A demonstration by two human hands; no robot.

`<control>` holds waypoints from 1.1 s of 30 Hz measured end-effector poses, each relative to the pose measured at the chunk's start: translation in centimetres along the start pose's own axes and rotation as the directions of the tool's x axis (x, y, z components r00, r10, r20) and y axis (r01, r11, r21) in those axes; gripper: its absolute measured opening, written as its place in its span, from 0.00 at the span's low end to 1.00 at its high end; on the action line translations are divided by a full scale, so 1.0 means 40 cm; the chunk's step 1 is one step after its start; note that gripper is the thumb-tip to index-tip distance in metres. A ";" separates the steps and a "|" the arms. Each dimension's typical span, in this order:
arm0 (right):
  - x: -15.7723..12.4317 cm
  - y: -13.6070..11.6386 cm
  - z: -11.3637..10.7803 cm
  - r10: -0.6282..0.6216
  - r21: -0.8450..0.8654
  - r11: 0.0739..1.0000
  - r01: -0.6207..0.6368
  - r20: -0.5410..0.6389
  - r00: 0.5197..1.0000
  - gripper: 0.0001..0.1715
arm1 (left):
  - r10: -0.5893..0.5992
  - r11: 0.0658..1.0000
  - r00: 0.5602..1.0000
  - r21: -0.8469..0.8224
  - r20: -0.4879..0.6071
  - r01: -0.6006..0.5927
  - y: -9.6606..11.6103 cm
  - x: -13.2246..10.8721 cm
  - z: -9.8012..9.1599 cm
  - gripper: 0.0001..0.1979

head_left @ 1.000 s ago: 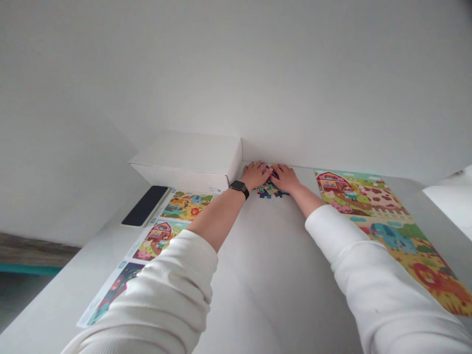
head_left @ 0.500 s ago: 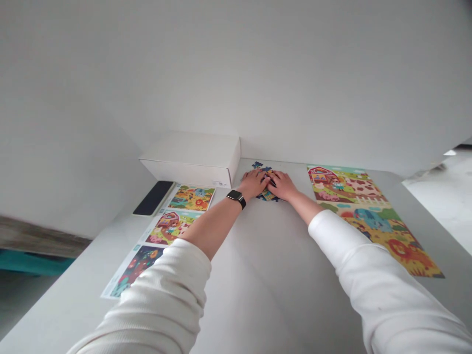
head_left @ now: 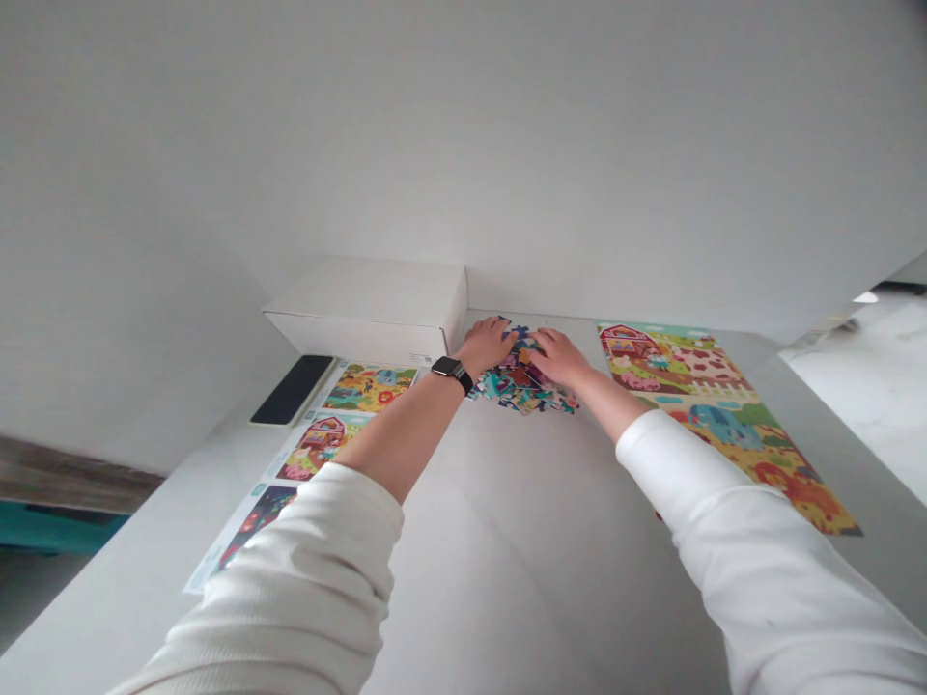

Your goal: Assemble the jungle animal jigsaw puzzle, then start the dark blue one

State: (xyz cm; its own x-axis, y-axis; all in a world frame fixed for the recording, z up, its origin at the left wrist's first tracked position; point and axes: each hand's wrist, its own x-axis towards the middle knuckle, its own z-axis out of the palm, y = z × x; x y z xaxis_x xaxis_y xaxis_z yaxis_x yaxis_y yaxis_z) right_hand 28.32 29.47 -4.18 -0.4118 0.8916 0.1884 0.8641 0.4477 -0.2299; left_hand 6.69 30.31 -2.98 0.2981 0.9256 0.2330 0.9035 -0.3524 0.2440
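A heap of loose jigsaw puzzle pieces (head_left: 522,394) lies on the white table near the wall, mostly teal, blue and orange. My left hand (head_left: 487,345) rests on the heap's left side, palm down, fingers stretched away from me. On the opposite side, my right hand (head_left: 560,358) touches the pieces with its fingers spread. Between the two hands a strip of pieces shows; those under the palms are hidden. A dark watch (head_left: 453,371) sits on my left wrist.
Behind my left hand stands a closed white box (head_left: 362,333). A phone (head_left: 294,390) and a sheet of reference pictures (head_left: 319,444) lie to the left. Two assembled puzzles, a farm (head_left: 673,362) and a safari scene (head_left: 768,444), adjoin at the right.
My hands have moved apart, left hand leftward and right hand slightly right. The heap now looks wider, with many teal pieces showing on its near side. A small red bit appears beside my right sleeve.
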 end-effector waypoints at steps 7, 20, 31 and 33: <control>0.105 0.005 0.032 -0.049 -0.009 0.999 0.050 0.142 0.989 0.35 | 0.022 0.999 0.996 0.043 0.090 -0.026 -0.039 0.120 0.068 0.24; -0.050 -0.039 0.032 -0.178 0.052 0.984 0.173 0.109 0.978 0.32 | 0.277 0.955 0.954 0.074 0.113 -0.286 0.018 -0.035 0.059 0.19; -0.256 -0.025 -0.037 -0.105 0.042 0.994 0.100 0.130 0.986 0.48 | -0.035 0.998 0.985 0.051 0.171 0.027 0.057 -0.273 -0.047 0.38; -0.281 -0.019 -0.050 -0.064 0.038 0.998 0.059 0.175 0.983 0.55 | -0.067 0.997 0.981 0.058 0.184 0.057 0.053 -0.277 -0.058 0.42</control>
State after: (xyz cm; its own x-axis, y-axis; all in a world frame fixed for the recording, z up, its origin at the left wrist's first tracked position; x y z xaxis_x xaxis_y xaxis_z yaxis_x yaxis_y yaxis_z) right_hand 32.87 18.96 -4.22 -0.5107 0.8591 0.0330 0.8270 0.5014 -0.2543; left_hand 4.59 18.97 -2.85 0.2889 0.9566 0.0388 0.9353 -0.2906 0.2016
